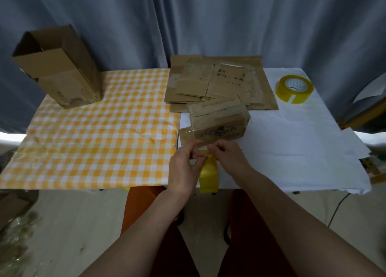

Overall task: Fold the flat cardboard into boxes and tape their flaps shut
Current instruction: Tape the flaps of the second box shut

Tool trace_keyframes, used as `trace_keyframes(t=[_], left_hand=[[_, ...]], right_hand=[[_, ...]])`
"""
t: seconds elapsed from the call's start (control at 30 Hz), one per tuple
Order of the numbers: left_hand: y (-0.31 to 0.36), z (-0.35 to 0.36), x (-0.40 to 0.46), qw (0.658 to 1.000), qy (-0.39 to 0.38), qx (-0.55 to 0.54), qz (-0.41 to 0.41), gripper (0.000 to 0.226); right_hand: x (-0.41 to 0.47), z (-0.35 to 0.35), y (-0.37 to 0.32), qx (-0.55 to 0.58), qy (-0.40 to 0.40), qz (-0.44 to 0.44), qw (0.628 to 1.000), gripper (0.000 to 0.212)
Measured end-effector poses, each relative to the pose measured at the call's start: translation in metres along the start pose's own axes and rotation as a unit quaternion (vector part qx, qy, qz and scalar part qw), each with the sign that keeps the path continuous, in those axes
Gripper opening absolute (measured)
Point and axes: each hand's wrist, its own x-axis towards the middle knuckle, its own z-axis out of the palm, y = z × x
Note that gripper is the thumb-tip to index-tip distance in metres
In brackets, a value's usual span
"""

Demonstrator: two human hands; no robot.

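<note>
While both hands (205, 153) are pinching the yellow tape roll (208, 175), they are needing to peel its end squarely before reaching the small box (219, 123).

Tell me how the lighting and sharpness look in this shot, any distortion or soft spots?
Head view: dim, even light with a bluish cast; wide-angle bending curves the table edge; the left hand and right hand look slightly soft around the yellow tape roll they pinch; a faint sheen on the translucent yellow tape roll.
</note>
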Motion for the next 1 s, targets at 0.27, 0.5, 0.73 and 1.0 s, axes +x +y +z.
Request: trace_keyframes(t=[0.27, 0.5, 0.73, 1.0], left_hand=[[0.009, 0.002, 0.000, 0.992, 0.031, 0.108, 0.059, 0.017], [0.013, 0.007, 0.005, 0.989, 0.050, 0.122, -0.063, 0.006], [0.000, -0.002, 0.007, 0.988, 0.064, 0.121, -0.072, 0.003], [0.011, 0.014, 0.009, 0.998, -0.003, 0.051, -0.035, 0.017]], right_hand=[[-0.005, 0.004, -0.005, -0.076, 0.023, -0.021, 0.997, 0.022], [-0.014, 0.004, 0.001, -0.174, 0.094, -0.121, 0.973, 0.020], [-0.007, -0.031, 0.008, -0.298, 0.037, -0.032, 0.953, 0.039], [-0.023, -0.007, 0.030, -0.072, -0.072, 0.055, 0.993, 0.018]])
